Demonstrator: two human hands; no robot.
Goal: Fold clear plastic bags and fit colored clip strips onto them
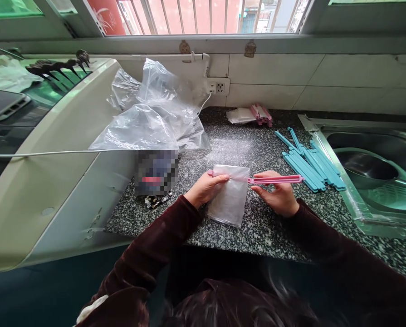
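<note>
Pinching bag (229, 202) in left hand (203, 187), clip (281, 180) in right hand (280, 196)
Prob feeling light, kinda slick, best pinching near top

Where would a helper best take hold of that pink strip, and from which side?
Probably with a light pinch on its right end, coming from the right. The pink strip is long, thin and nearly level, and that end juts out past the right grip; toward the left it meets the clear bag, so pinching there looks more awkward.
</note>
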